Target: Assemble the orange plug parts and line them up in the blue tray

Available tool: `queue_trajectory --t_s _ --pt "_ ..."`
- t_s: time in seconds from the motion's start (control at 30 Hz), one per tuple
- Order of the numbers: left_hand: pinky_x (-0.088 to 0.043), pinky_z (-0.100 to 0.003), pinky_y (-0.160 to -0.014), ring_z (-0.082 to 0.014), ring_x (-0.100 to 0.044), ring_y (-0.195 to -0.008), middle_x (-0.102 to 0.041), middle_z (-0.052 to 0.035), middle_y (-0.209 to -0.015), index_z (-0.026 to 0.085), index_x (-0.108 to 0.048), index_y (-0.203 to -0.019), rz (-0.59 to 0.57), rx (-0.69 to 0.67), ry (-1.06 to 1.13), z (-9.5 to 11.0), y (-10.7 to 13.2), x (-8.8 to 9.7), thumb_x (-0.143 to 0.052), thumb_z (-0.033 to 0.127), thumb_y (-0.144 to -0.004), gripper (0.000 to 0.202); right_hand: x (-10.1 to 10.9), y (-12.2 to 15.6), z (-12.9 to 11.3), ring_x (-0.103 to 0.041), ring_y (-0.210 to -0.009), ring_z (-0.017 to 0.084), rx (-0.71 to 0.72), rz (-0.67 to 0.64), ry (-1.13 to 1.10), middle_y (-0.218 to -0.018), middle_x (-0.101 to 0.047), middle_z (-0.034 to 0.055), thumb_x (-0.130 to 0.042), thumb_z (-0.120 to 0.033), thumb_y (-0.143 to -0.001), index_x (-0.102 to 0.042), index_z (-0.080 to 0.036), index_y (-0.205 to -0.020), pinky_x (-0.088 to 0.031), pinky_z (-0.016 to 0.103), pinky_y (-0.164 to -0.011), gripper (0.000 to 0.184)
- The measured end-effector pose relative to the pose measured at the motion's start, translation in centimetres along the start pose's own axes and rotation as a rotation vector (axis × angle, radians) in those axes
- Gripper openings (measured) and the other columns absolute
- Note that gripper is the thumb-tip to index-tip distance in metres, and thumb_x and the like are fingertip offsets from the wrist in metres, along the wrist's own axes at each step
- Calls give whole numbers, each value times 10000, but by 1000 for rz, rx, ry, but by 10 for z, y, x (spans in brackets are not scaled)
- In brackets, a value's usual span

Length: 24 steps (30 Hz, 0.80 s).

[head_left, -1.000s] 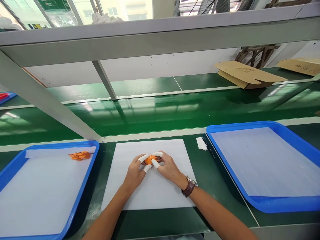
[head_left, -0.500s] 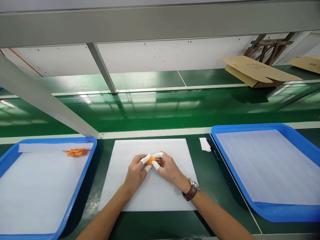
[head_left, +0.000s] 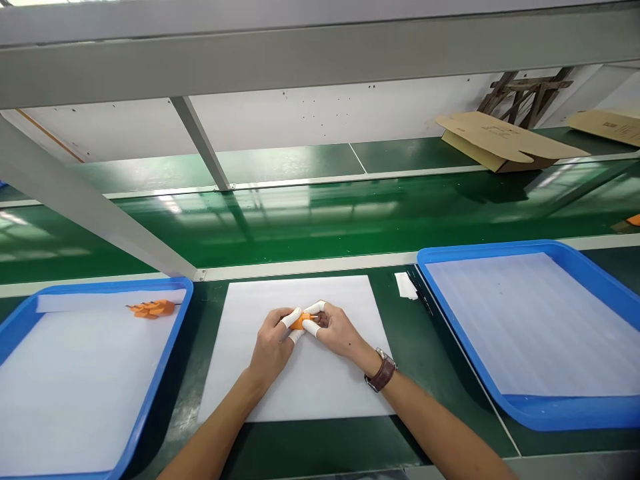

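A small orange piece (head_left: pixel 300 322) is pinched between both hands above a white sheet (head_left: pixel 315 387). Its exact kind is hard to make out, as white-covered fingertips hide much of it. My left hand (head_left: pixel 274 340) grips its left side with thumb and fingers. My right hand (head_left: pixel 336 329) is closed on its right side, where thin prongs seem to stick out toward the palm. In the blue tray (head_left: pixel 165 380) at the left lies another orange piece (head_left: pixel 152 309), with overlapping leaf-like segments and a thin dark stem.
At the right stands another blue tray (head_left: pixel 453 337) lined with white paper. A white scrap (head_left: pixel 405 285) and thin dark rods (head_left: pixel 421 287) lie beside it. Behind runs a green belt (head_left: pixel 320 227); cardboard (head_left: pixel 500 137) rests beyond. A metal post (head_left: pixel 125 227) slants down at the left.
The camera view has shifted slightly, and something orange now shows at the far right edge. Both hands stay on the small orange piece, with barely any finger movement.
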State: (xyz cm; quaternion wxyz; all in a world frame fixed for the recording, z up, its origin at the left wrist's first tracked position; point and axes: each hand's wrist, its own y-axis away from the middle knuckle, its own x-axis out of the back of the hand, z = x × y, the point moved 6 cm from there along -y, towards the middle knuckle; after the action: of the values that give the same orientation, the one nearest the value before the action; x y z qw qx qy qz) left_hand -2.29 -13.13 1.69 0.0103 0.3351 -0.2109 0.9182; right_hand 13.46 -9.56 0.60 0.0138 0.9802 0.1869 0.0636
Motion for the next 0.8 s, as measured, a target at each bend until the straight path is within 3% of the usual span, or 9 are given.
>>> queue_trajectory --t_s 0.2,0.4,0.63,0.8 --pt "-602 -468 -816 -261 -648 -1020 -650 -81 -1121 305 -622 -1268 19 -42 -10 4 -3 0 -594 166 -898 396 -2 0 1 -621 -705 161 6 19 -12 -848 -684 14 -610 -227 -833 -650 -203 -957 -502 292 -617 133" --pt "-590 -445 -857 -239 -632 -1051 -612 -79 -1166 319 -530 -1356 12 -67 -22 3 -2 -3 -583 131 -895 501 -4 1 1 -637 -735 175 18 39 -28 -882 -691 25 -617 -254 -853 -646 -208 -986 -523 309 -640 144" --pt "-585 -388 -887 -225 -636 -1078 -611 -57 -1218 309 -576 -1302 -15 68 41 4 -5 3 -614 208 -905 411 0 -1 -3 -641 -681 172 29 2 -228 -781 -674 17 -546 -449 -957 -677 -199 -1013 -555 335 -671 288" --pt "-607 -377 -858 -208 -668 -1005 -599 -61 -1252 304 -596 -1287 24 139 148 -2 -5 6 -623 253 -904 388 6 -6 2 -653 -674 181 -15 64 -409 -875 -674 58 -496 -508 -968 -683 -173 -1028 -561 332 -586 388"
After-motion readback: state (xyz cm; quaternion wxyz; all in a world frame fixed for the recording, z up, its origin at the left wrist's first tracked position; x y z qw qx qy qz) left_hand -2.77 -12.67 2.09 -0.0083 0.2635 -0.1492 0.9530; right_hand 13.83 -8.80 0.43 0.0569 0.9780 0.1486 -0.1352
